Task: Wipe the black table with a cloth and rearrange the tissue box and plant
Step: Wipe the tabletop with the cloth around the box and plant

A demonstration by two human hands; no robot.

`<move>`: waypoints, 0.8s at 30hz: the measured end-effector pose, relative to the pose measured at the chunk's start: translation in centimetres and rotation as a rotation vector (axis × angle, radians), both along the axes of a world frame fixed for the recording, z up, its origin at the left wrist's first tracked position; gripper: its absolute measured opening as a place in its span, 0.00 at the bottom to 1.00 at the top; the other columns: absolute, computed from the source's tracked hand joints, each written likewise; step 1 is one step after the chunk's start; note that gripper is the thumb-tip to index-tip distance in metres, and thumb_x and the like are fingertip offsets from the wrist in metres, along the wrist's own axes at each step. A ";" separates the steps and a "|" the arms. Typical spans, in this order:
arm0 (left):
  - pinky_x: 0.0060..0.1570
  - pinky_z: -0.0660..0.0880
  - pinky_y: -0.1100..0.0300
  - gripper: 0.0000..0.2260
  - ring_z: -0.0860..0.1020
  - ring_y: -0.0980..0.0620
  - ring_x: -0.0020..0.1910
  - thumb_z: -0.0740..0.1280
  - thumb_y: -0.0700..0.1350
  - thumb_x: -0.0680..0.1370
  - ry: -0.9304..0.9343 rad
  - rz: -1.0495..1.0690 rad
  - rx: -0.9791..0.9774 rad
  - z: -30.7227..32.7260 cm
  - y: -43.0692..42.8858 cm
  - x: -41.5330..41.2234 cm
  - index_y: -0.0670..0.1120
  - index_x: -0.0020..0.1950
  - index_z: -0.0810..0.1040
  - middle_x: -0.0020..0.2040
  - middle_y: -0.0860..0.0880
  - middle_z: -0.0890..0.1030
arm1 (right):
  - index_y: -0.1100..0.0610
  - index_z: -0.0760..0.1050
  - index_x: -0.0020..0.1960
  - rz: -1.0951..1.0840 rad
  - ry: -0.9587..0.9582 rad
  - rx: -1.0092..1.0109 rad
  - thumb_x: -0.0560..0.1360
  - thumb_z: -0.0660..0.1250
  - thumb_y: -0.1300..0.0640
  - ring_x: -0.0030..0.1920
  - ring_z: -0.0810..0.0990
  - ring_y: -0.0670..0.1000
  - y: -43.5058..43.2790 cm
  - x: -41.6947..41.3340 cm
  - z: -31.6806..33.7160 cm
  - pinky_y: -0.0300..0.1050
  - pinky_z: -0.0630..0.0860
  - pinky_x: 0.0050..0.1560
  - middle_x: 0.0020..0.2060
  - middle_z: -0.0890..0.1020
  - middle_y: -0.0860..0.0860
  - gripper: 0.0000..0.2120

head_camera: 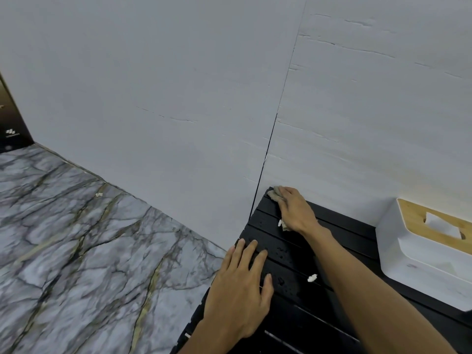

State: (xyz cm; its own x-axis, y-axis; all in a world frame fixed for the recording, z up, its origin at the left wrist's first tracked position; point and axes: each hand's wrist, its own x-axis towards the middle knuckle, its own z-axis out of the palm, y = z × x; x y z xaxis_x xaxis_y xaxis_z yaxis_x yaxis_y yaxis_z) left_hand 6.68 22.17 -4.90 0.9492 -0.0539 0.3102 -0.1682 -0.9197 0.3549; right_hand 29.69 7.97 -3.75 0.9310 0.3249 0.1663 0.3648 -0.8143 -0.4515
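A grey cloth (275,194) is pressed flat under the right hand (293,210) at the far left corner of the black slatted worktop (293,254), fingers together. The left hand (240,287) is laid on the left edge, fingers spread. The tissue box (421,254) is set against the wall at the far edge.

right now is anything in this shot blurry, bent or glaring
Head view: wide-angle bend curves the wall seam and tilts the floor; light is soft and even, no harsh glare, only faint sheen on wet drops on the table; the tissue box is cut off at the right edge; the right hand and cloth look slightly soft, the left hand sharper.
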 end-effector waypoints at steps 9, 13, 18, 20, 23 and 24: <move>0.76 0.37 0.56 0.25 0.47 0.53 0.79 0.46 0.59 0.82 0.011 -0.014 0.011 0.2 0.3 0.0 0.53 0.77 0.60 0.79 0.52 0.57 | 0.54 0.72 0.72 0.317 0.053 0.119 0.83 0.61 0.63 0.71 0.72 0.48 0.7 -1.8 0.4 0.52 0.67 0.74 0.70 0.75 0.47 0.19; 0.75 0.39 0.57 0.25 0.45 0.53 0.79 0.45 0.58 0.82 0.009 -0.024 0.020 0.2 0.2 -0.1 0.52 0.78 0.58 0.80 0.51 0.55 | 0.49 0.73 0.72 0.440 0.075 0.154 0.83 0.61 0.61 0.67 0.77 0.50 -1.0 -5.5 0.3 0.52 0.74 0.68 0.70 0.75 0.42 0.19; 0.75 0.38 0.57 0.25 0.45 0.53 0.79 0.45 0.58 0.82 0.008 -0.027 0.010 0.1 0.1 0.0 0.52 0.78 0.58 0.80 0.52 0.55 | 0.51 0.70 0.71 0.248 0.014 0.324 0.85 0.56 0.62 0.34 0.85 0.58 -3.1 -5.5 2.3 0.43 0.80 0.32 0.62 0.80 0.40 0.17; 0.75 0.39 0.57 0.25 0.46 0.54 0.79 0.46 0.58 0.82 0.002 -0.022 0.000 0.1 0.1 0.0 0.53 0.78 0.58 0.80 0.52 0.55 | 0.55 0.68 0.74 0.116 0.003 0.246 0.85 0.57 0.61 0.55 0.84 0.57 -2.9 -3.4 1.9 0.36 0.77 0.54 0.66 0.76 0.42 0.18; 0.76 0.42 0.56 0.25 0.47 0.53 0.79 0.46 0.58 0.82 0.004 -0.023 -0.012 0.0 0.1 0.0 0.52 0.77 0.59 0.79 0.52 0.56 | 0.53 0.67 0.75 0.080 0.009 0.068 0.85 0.56 0.52 0.73 0.69 0.51 -1.5 -1.7 0.7 0.40 0.63 0.69 0.74 0.71 0.49 0.20; 0.77 0.43 0.55 0.25 0.47 0.53 0.79 0.46 0.58 0.82 0.005 -0.027 -0.012 -0.1 0.2 0.0 0.52 0.77 0.59 0.79 0.52 0.56 | 0.51 0.67 0.76 0.113 0.004 0.040 0.85 0.55 0.51 0.73 0.69 0.50 -0.9 -1.7 0.3 0.43 0.64 0.71 0.74 0.70 0.48 0.20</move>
State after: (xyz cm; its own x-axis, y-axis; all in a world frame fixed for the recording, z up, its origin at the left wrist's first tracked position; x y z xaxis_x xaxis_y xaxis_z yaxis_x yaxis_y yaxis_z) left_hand 6.68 22.33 -4.99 0.9488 -0.0761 0.3065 -0.1915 -0.9104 0.3667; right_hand 27.94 7.10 -3.43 0.8897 0.4206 0.1778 0.4512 -0.7497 -0.4842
